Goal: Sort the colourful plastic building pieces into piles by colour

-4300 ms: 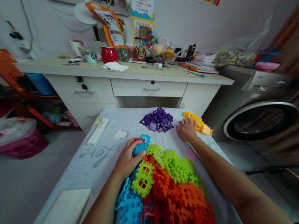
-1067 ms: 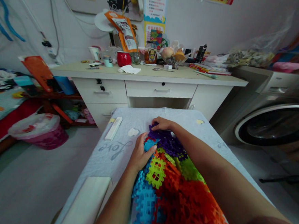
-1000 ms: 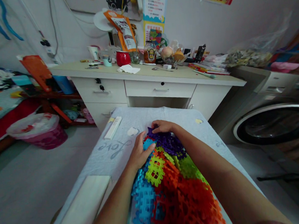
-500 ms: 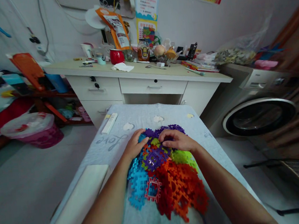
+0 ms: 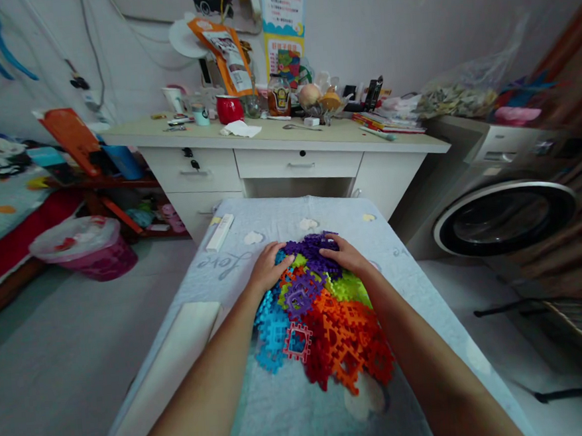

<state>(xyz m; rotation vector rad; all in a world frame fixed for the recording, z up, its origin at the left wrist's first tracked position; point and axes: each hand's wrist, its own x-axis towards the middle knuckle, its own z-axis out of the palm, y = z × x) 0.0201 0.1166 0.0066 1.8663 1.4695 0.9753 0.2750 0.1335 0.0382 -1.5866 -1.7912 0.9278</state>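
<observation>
A heap of flat plastic interlocking tiles lies on a small table under a grey cloth. The heap mixes purple, green, blue, red and orange pieces. My left hand rests flat on the heap's far left edge, fingers spread over blue and purple tiles. My right hand lies on the purple tiles at the far end, fingers curved over them. Both forearms run along the heap's sides.
A white slim box lies at the cloth's far left, a pale board at its near left. Beyond stands a cluttered desk with drawers. A washing machine is on the right, a pink bin on the left floor.
The separate purple pile has been drawn into the main heap, and the yellow pile at far right is no longer in view. My right hand moved from far right onto the purple tiles.
</observation>
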